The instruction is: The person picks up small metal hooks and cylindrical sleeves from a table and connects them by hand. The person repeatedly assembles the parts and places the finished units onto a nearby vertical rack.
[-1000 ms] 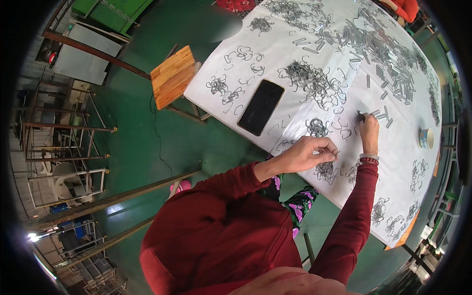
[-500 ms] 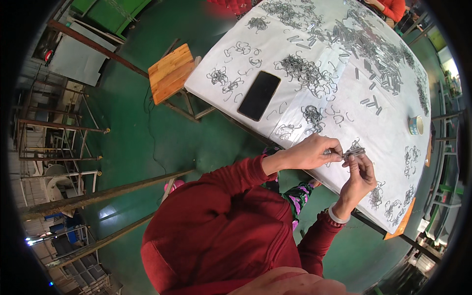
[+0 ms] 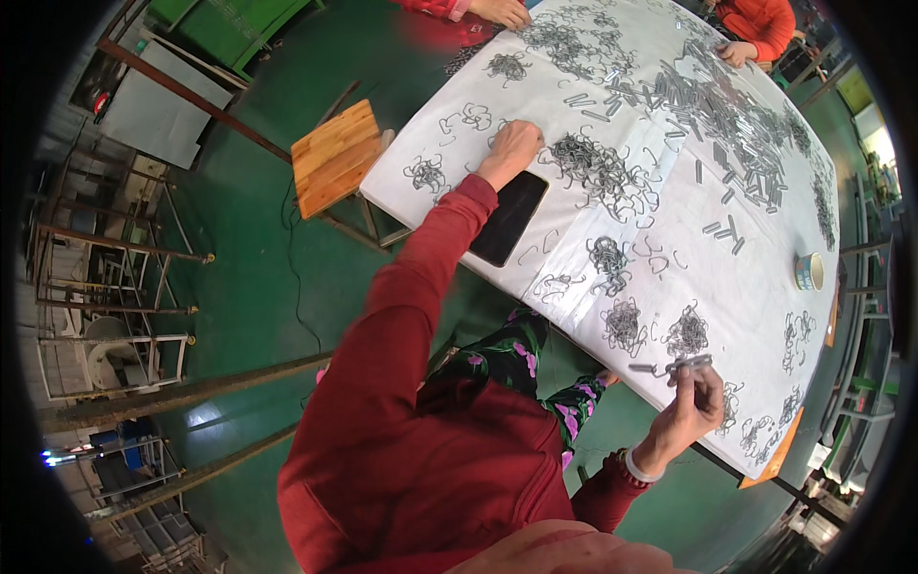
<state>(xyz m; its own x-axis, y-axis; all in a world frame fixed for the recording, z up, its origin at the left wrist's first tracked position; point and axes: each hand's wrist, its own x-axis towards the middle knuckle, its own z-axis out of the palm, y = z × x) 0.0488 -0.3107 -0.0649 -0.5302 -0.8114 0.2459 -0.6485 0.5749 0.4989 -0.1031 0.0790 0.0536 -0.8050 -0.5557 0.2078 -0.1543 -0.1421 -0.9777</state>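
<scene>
My right hand (image 3: 690, 416) is closed at the table's near edge. Between its thumb and fingers it pinches small grey metal strips (image 3: 703, 362); a thin wire piece and another short strip jut out to the left. My left hand (image 3: 514, 151) reaches far across the white-covered table, fingers curled down among loose bent wire hooks (image 3: 469, 118), just beyond a black phone (image 3: 521, 215). Its fingertips are hidden, so what they grip cannot be made out. A large heap of wire hooks (image 3: 598, 177) lies right of that hand. Smaller heaps (image 3: 687, 332) lie beside my right hand.
Many short metal strips (image 3: 717, 105) are spread over the table's far side. A paper cup (image 3: 809, 272) stands near the right edge. A wooden stool (image 3: 337, 153) is left of the table. Two other people's hands, one in a red sleeve (image 3: 426, 8), one in orange (image 3: 760, 27), rest at the far edge.
My left hand has left the strips at my right hand and moved far up and left, past the phone. My right hand has lowered slightly, still holding the strips. Co-workers' hands have come into view.
</scene>
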